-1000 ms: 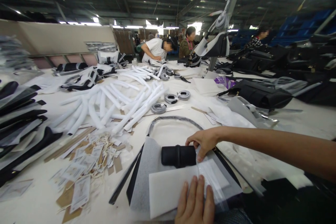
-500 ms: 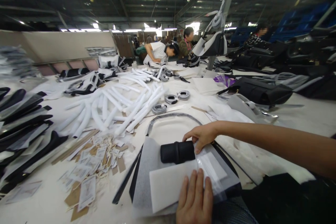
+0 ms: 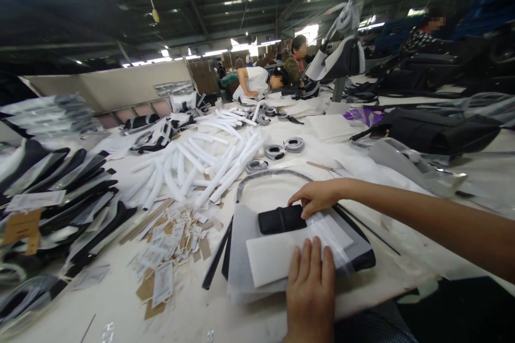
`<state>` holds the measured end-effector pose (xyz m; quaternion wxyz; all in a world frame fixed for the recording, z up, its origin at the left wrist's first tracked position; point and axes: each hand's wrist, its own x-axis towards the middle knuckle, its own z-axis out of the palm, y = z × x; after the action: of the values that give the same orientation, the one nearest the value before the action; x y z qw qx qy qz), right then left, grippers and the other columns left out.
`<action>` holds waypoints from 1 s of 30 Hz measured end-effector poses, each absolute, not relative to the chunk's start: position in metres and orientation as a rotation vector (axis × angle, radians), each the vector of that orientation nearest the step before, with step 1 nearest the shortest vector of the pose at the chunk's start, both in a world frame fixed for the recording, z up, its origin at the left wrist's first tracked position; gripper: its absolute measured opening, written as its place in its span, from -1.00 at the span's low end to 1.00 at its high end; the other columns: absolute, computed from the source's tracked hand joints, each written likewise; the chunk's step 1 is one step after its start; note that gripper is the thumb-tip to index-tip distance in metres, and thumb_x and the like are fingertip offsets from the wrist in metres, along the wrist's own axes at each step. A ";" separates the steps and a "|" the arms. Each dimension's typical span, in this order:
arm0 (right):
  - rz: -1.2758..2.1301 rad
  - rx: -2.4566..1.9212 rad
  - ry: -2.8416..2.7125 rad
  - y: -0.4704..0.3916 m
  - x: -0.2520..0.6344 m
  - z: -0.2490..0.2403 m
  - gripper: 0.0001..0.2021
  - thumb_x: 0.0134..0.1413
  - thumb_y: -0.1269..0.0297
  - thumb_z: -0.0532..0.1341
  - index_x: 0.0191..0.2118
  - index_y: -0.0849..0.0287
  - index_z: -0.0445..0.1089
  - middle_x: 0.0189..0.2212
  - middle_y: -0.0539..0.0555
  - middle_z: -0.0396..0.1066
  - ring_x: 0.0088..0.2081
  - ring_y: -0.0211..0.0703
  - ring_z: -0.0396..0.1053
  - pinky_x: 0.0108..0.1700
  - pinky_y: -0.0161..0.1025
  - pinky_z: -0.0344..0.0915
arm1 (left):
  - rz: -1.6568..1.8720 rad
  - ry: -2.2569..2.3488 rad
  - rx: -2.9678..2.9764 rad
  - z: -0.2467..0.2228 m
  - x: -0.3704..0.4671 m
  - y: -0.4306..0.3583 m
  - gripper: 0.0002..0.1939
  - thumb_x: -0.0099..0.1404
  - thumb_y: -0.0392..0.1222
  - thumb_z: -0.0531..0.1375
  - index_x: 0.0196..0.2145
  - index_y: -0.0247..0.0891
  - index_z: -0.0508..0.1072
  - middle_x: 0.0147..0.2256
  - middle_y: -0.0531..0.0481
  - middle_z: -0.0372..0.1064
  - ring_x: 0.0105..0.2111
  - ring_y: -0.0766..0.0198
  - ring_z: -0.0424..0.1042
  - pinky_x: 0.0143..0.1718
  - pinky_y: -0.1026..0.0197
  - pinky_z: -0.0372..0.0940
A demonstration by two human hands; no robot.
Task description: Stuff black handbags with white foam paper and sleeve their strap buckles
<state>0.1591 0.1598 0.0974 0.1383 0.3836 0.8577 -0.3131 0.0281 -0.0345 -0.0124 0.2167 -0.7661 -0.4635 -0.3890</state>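
Fingers straight, slightly parted, on the left hand (image 3: 310, 284) — they lie over the white sheet (image 3: 267, 261), seemingly to keep it from slipping on the grey wrap (image 3: 239, 233). And up at the black roll (image 3: 280, 220), the right hand (image 3: 317, 198) curls at its right end, probably steadying it; whether thumb and fingers pinch it or the clear plastic (image 3: 328, 228), I cannot tell. That roll sits on the wrap, beyond the left fingertips, most of its length out to the left of the right-hand fingers.
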 end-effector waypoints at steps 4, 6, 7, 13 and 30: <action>-0.586 1.378 2.748 0.128 0.163 0.107 -0.54 0.26 0.25 0.15 0.23 0.27 0.36 0.10 0.34 0.44 0.15 0.25 0.34 0.19 0.09 0.19 | -0.988 -1.303 -2.122 -0.012 0.039 -0.016 -0.61 0.51 -0.32 -0.10 0.01 -0.30 0.50 0.06 -0.08 0.48 0.06 0.12 0.48 0.01 0.02 0.47; -0.511 1.369 2.928 0.100 0.170 0.096 -0.60 0.32 0.23 0.09 0.18 0.19 0.41 0.11 0.25 0.44 0.13 0.15 0.38 0.19 0.05 0.25 | -0.947 -1.307 -2.158 -0.008 0.038 -0.013 -0.58 0.52 -0.31 -0.13 0.04 -0.31 0.48 0.08 -0.07 0.46 0.07 0.14 0.47 0.06 0.04 0.44; -0.495 1.353 3.026 0.085 0.175 0.087 -0.61 0.33 0.23 0.06 0.16 0.18 0.42 0.08 0.22 0.47 0.09 0.09 0.42 0.16 0.01 0.31 | -0.920 -1.291 -2.207 -0.004 0.035 -0.014 -0.58 0.52 -0.29 -0.14 0.06 -0.31 0.47 0.09 -0.06 0.45 0.08 0.16 0.46 0.09 0.07 0.42; -0.371 1.226 3.305 0.039 0.199 0.035 -0.57 0.39 0.11 0.05 0.23 0.16 0.37 0.19 0.15 0.39 0.20 0.03 0.34 0.25 0.04 0.29 | -0.683 -1.035 -2.441 0.032 -0.025 -0.035 -0.64 0.52 -0.21 -0.03 0.16 -0.24 0.40 0.19 0.03 0.35 0.20 0.21 0.32 0.22 0.13 0.27; -0.037 1.249 3.703 -0.014 0.186 0.029 -0.67 0.26 0.41 0.20 0.12 0.09 0.43 -0.05 0.08 0.56 -0.02 -0.15 0.51 0.12 -0.24 0.37 | -0.613 -1.132 -2.483 0.017 -0.124 -0.024 -0.58 0.44 -0.42 -0.02 0.19 -0.29 0.35 0.16 -0.01 0.38 0.16 0.20 0.38 0.13 0.10 0.39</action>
<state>0.1856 -0.0140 0.0293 -0.3741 0.2964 0.8787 -0.0087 -0.1245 -0.0238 0.0166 0.1718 -0.8746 -0.3987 -0.2158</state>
